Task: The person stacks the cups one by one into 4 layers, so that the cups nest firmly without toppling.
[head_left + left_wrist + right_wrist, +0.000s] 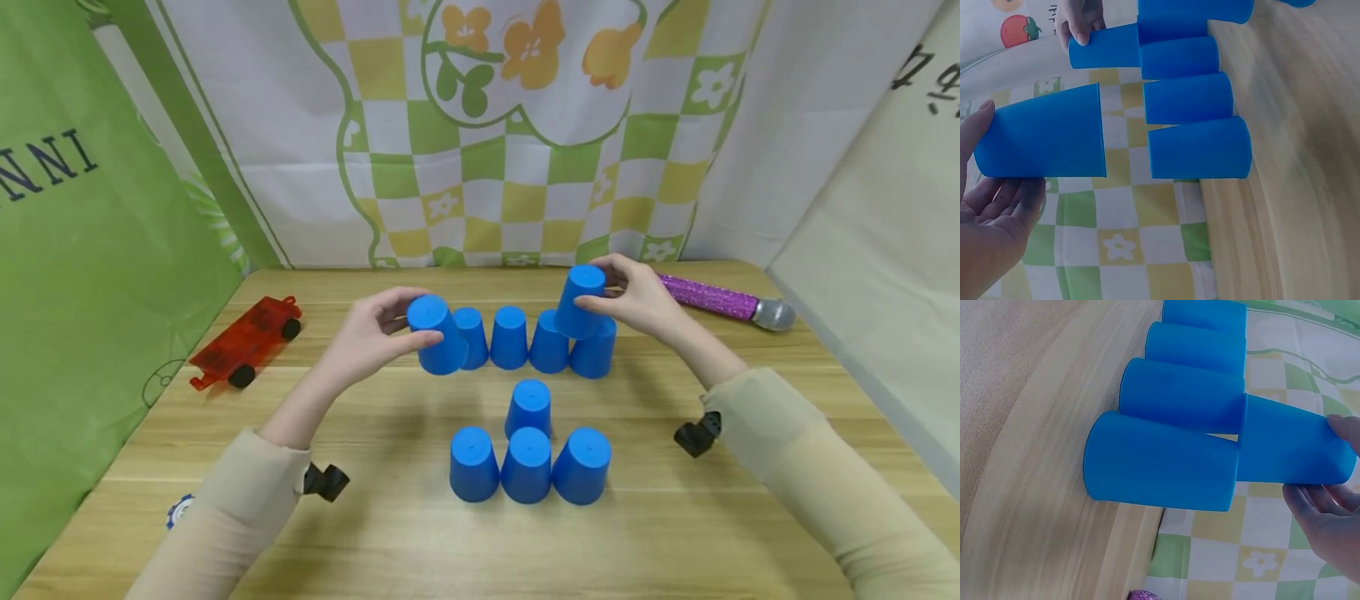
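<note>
Beige-sleeved left hand (363, 337): opened only to the width of its cup, with the thumb pressed to one side and the curled fingers to the other
Left-hand cup (442, 342): blue and smooth, gripped near its base and held mouth down, slightly tilted, in the air by the left end of the back row
Right hand (637, 304): curled likewise, its cup being pinched between thumb and fingers
Right-hand cup (579, 304): blue, held mouth down over the two rightmost cups of the back row
Back row (510, 340): formed by four blue cups, stood mouth down on the counter (390, 537)
Front cups (527, 468): three lined up mouth down, a fourth (530, 406) stood just behind the middle one
Left wrist view: a gap is revealed between left-hand cup and row, which are overlapped in the head view
Right wrist view: the right-hand cup's rim is seen right at the row's upturned bases
Head view only: a red toy cart (247, 343) is shown at the left
</note>
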The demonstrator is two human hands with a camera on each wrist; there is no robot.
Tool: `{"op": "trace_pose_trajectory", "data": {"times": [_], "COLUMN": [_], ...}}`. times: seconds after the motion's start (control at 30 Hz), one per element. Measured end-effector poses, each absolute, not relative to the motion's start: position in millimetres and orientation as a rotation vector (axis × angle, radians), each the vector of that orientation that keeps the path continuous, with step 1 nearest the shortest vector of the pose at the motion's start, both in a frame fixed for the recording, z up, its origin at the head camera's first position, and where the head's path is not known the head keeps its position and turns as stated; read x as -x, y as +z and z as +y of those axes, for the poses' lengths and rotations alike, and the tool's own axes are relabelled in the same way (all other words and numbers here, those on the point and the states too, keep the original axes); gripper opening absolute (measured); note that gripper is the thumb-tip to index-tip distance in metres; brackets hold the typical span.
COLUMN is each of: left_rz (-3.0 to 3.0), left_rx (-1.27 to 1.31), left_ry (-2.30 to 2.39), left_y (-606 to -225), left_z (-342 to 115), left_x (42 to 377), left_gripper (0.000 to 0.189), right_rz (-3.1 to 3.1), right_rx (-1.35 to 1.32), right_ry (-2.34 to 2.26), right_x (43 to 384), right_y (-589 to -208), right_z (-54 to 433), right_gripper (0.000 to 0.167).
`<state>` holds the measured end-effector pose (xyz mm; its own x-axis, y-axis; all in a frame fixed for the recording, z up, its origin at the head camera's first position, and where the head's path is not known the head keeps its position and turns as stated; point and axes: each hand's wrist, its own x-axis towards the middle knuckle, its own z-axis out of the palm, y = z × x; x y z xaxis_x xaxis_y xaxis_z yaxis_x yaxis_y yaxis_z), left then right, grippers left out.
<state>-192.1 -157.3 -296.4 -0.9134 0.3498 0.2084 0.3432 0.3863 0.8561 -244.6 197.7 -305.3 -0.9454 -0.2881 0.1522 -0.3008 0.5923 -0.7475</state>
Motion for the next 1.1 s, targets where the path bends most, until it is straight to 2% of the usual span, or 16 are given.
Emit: {"op": "trace_pose_trajectory", "data": {"times": [0.5, 0.77, 1.1], "left_rz": [2.618, 2.629, 2.64], "left_rx": [-0.652, -0.653, -0.689], "left_ry": [1.607, 1.526, 1.433], "left_y": [-295, -295, -300], "left_z": [-131, -121, -110], "left_x": [253, 271, 283], "left_gripper": [0.052, 0.052, 0.056], "right_rz": [-2.797, -2.813, -2.794], "right_rx": [-0.529, -0.513, -0.532], "right_ry": [1.316, 1.277, 1.227], "right_x": [245, 239, 214], "right_y": [-305, -297, -281], "right_z": [198, 200, 218], "right_gripper": [0.06, 0.069, 0.065]}}
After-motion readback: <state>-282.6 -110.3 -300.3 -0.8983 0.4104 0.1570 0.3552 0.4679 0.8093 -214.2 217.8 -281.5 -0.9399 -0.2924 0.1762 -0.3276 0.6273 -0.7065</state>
